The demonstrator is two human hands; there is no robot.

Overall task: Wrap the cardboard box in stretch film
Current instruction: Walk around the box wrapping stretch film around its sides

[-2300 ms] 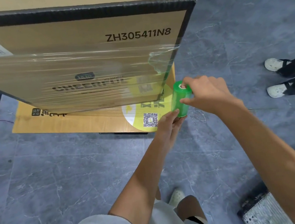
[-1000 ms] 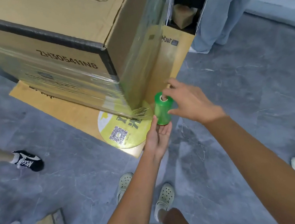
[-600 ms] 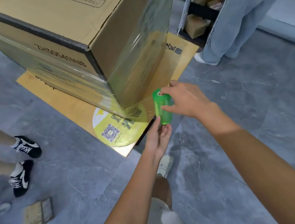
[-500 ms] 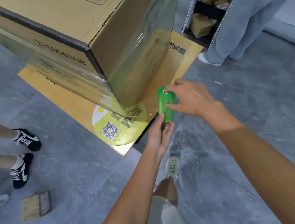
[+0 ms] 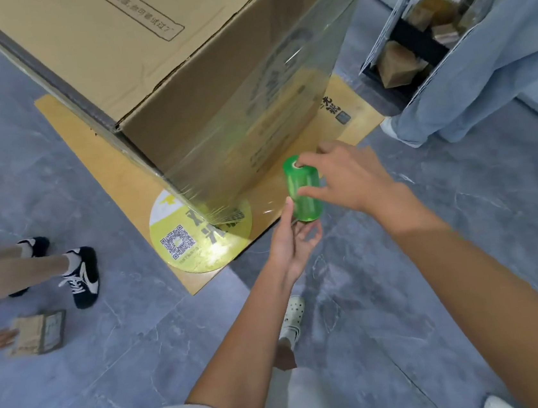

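While film (image 5: 240, 173) is stretched taut from the near corner of the cardboard box (image 5: 181, 89), which stands on a flat cardboard sheet (image 5: 86, 140), the green roll (image 5: 305, 193) is held upright just beside the box's lower side. The roll is pinched at top and side by the right hand (image 5: 345, 178) and cupped from below by the left hand (image 5: 293, 241), apparently so film can be paid out under tension.

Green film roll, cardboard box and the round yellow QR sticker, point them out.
green film roll (image 5: 310, 209), head view, lower part of its side.
cardboard box (image 5: 128, 42), head view, bare top face.
round yellow QR sticker (image 5: 178, 244), head view, on its QR code.
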